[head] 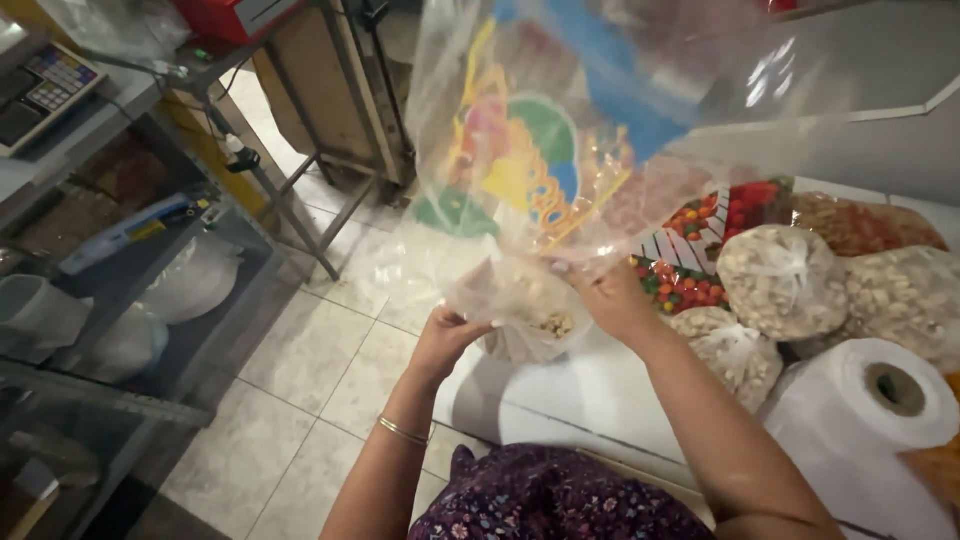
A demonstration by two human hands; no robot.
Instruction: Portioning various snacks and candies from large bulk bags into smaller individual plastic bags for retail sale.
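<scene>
My left hand (447, 335) and my right hand (612, 300) both grip the lower end of a large clear plastic bag (560, 150) printed with a colourful design, held up in front of me. A small heap of pale nuts (548, 322) sits in the bag's bottom corner between my two hands. A thin gold bangle circles my left wrist. The upper part of the bag rises out of the top of the view.
A white table (580, 400) on the right carries tied clear bags of pale nuts (780, 280), a bag of multicoloured candies (690, 280) and a roll of thin white plastic bags (880, 400). A metal shelf rack (110, 300) with a weighing scale (40, 90) stands left on a tiled floor.
</scene>
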